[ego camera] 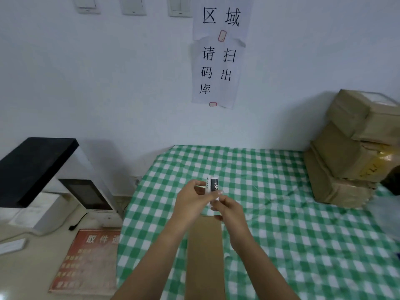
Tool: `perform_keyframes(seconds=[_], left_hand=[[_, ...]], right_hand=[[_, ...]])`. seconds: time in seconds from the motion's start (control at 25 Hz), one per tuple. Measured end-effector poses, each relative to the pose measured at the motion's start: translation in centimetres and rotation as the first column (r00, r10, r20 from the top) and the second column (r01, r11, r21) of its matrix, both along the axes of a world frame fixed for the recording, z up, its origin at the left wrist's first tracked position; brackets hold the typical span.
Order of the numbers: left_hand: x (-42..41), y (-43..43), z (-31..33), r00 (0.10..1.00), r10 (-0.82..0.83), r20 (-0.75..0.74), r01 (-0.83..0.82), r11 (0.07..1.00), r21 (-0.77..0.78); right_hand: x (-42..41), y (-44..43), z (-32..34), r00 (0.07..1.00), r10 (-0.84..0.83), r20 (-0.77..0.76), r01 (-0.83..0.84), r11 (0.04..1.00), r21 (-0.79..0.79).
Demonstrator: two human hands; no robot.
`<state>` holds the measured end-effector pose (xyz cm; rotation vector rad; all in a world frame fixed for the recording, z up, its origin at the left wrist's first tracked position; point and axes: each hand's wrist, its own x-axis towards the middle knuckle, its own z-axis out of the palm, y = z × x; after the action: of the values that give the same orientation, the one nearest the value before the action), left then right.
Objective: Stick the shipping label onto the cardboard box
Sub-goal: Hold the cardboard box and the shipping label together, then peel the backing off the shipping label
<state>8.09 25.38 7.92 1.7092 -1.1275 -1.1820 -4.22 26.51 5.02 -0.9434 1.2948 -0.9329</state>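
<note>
A long, narrow cardboard box (204, 256) lies flat on the green-checked tablecloth (281, 213), running from the near edge toward the middle, between my forearms. Above its far end I hold a curled white shipping label (213, 185) with a black printed band. My left hand (190, 199) pinches the label's left side. My right hand (227, 207) grips its lower edge with thumb and fingers. The label is in the air, apart from the box.
A stack of three brown parcels (355, 152) stands at the table's far right. Left of the table sit a black-and-white scanner machine (65, 187), a cable and a red notice board (86, 260). Paper signs (218, 68) hang on the white wall.
</note>
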Motion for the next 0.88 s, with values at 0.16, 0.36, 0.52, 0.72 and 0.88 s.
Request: perform_keyframes(seconds=[0.16,0.36,0.52,0.72,0.88], left_hand=[[0.9,-0.6,0.0,0.996,0.067,-0.062,-0.075,0.989,-0.129],[1.7,-0.4,0.3,0.994,0.067,-0.089,-0.082,0.981,-0.176],[1.1,-0.1,0.0,0.99,0.124,0.067,-0.111,0.978,-0.178],[0.0,0.2,0.1,0.986,0.112,0.125,-0.089,0.98,-0.179],[0.8,0.2,-0.1,0.984,0.134,0.121,-0.111,0.977,-0.181]], right_hand=[[-0.3,-0.8,1.8,0.999,0.003,0.034,-0.003,1.0,0.015],[-0.7,-1.3,2.2,0.997,0.019,0.073,-0.022,0.999,0.036],[0.4,-0.7,2.2,0.977,0.007,-0.212,-0.042,0.986,-0.16],[0.8,-0.6,1.8,0.867,-0.007,-0.499,-0.216,0.896,-0.388],[0.6,-0.7,2.1,0.907,0.115,-0.405,-0.281,0.881,-0.381]])
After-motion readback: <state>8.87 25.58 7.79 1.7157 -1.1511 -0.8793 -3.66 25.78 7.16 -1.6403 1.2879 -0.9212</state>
